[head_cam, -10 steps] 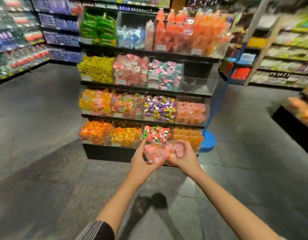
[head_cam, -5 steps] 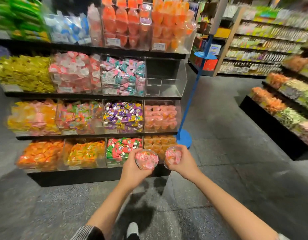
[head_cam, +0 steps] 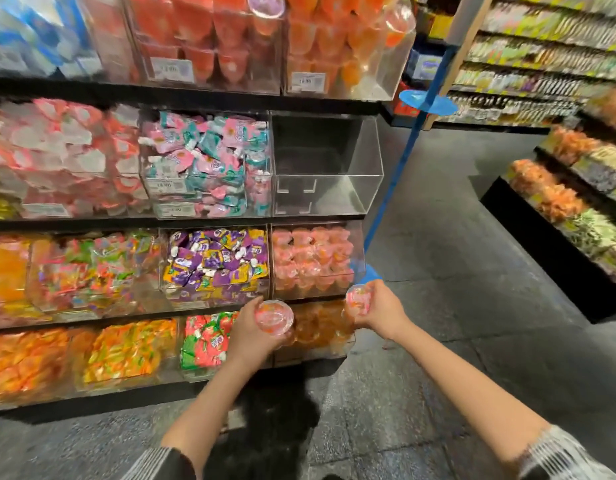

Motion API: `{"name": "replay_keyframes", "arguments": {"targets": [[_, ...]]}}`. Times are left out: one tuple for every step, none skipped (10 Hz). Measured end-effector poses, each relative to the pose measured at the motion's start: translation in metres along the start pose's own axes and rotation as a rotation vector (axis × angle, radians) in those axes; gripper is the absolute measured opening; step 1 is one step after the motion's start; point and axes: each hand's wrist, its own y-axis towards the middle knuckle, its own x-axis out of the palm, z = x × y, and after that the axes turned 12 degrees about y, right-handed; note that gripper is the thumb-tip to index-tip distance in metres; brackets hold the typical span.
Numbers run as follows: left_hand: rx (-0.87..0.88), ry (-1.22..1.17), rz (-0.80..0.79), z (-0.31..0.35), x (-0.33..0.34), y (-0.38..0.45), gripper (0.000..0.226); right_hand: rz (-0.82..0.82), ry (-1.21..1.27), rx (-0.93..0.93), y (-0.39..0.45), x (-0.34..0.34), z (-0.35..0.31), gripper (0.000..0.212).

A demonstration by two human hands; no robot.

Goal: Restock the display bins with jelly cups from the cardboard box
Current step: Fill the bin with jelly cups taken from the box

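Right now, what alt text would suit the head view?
Each hand, left and right, holds a pink jelly cup before shelves of sweets in clear bins. One bin on the second shelf is empty.

Shelving unit point(head_cam: 195, 95) ahead, bins in tiers. Empty bin point(head_cam: 325, 164) at right end of second tier; bin of jelly cups point(head_cam: 313, 261) directly below it. Left hand point(head_cam: 254, 332) with jelly cup point(head_cam: 274, 316) before lower tiers; right hand point(head_cam: 377, 308) with second cup point(head_cam: 357, 298) further right, at unit's corner. Pole point(head_cam: 400, 168) just right of unit. Low display point(head_cam: 569, 209) across aisle, right.
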Motion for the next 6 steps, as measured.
{"name": "replay_keyframes", "arguments": {"targets": [[-0.003,0.021,-0.003,0.009,0.01,0.04,0.085,-0.023,-0.028,-0.044,0.053,-0.003,0.005,0.034],[-0.009,0.034,0.022,0.019,0.03,0.08,0.085,-0.092,-0.006,-0.087,0.111,0.0,0.017,0.03],[-0.024,-0.002,0.075,0.032,0.052,0.112,0.068,-0.24,-0.127,-0.16,0.166,0.011,0.035,0.026],[-0.081,-0.011,0.124,0.042,0.078,0.146,0.067,-0.221,-0.036,-0.168,0.209,0.015,0.034,0.016],[-0.11,-0.032,0.146,0.042,0.098,0.177,0.068,-0.167,-0.084,-0.219,0.266,0.043,0.064,0.021],[-0.164,-0.072,0.182,0.038,0.112,0.193,0.069,-0.294,-0.206,-0.196,0.319,0.086,0.129,0.041]]}}
